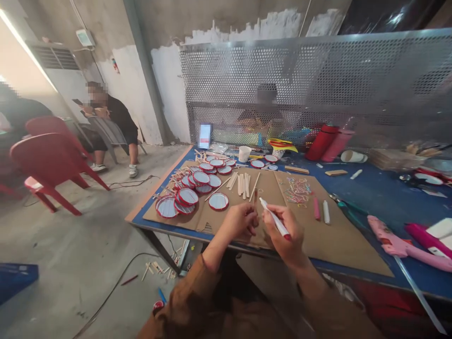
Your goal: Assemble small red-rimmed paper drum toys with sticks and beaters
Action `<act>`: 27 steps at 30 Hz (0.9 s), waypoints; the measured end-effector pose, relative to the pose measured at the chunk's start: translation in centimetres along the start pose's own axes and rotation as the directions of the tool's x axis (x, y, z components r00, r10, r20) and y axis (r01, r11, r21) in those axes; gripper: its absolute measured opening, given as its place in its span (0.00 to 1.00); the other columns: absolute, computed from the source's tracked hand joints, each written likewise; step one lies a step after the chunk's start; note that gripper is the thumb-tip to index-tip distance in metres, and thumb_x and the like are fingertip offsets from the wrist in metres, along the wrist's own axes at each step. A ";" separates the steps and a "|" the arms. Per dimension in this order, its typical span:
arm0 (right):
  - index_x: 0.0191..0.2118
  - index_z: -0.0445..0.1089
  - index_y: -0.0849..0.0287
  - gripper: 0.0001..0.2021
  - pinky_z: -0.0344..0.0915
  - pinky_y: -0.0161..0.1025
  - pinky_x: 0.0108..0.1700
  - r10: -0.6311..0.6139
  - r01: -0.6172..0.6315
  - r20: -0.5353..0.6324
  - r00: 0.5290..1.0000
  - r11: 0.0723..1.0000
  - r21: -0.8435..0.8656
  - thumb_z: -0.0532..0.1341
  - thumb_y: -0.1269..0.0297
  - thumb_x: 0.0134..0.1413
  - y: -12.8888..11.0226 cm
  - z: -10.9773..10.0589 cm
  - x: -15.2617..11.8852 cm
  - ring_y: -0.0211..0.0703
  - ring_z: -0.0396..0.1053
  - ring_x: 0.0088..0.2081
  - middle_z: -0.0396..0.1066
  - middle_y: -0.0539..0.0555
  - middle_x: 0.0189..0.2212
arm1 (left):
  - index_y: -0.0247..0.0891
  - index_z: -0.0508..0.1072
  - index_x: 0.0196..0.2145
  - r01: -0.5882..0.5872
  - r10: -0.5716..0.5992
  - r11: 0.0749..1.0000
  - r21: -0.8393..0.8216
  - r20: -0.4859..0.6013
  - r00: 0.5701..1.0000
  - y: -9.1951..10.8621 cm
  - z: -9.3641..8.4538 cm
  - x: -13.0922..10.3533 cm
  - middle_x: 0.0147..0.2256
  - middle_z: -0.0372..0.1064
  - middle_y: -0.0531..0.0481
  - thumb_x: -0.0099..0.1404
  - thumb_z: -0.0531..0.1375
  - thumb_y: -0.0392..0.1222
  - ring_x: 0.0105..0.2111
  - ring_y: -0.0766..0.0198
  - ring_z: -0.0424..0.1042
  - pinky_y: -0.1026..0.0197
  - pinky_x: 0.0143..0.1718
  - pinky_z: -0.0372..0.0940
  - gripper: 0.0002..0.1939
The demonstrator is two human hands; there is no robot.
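Observation:
My right hand (284,233) grips a white marker (273,217) with a red end, its pale tip pointing up and left. Close beside it, my left hand (242,221) has its fingers curled together around a thin reddish-brown stick (255,197), which pokes up above the fingertips. Both hands are over the front of a cardboard sheet (226,230). Just left of them lies a round white disc with a red rim (218,201). Behind the hands are several flat wooden craft sticks (243,184). More red-rimmed discs (188,196) are piled at the left.
A heap of small coloured pieces (298,190), a pink tube (316,208) and a white tube (326,212) lie rightward. Pliers (344,207) and a pink glue gun (391,238) are farther right. A paper cup (244,154) and phone (205,135) stand behind. A person (113,113) sits far left.

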State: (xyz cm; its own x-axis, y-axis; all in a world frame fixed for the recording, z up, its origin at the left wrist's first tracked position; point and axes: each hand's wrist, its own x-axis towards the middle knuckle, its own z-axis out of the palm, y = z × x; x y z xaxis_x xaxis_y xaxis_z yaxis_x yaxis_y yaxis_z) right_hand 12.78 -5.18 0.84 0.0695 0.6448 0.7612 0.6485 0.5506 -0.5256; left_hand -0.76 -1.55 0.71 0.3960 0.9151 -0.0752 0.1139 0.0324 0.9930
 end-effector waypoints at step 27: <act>0.38 0.66 0.58 0.03 0.67 0.35 0.33 -0.170 0.174 0.058 0.984 0.981 -0.081 0.56 0.67 0.58 0.8 0.2 -0.7 0.40 0.72 0.29 0.73 0.53 0.29 | 0.35 0.65 0.26 -0.044 0.046 0.996 0.073 -0.032 0.998 -0.3 -0.2 0.0 0.19 0.64 0.56 0.58 0.54 0.40 0.19 0.71 0.67 0.72 0.17 0.63 0.06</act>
State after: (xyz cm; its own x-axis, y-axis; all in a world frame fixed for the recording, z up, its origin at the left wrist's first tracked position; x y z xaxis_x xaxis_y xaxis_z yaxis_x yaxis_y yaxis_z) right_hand 13.08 -5.08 -0.15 -0.0862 0.5716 0.8160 0.7096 0.6101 -0.3525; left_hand -0.99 -1.50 0.41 0.3718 0.9279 -0.0263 0.1630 -0.0374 0.9859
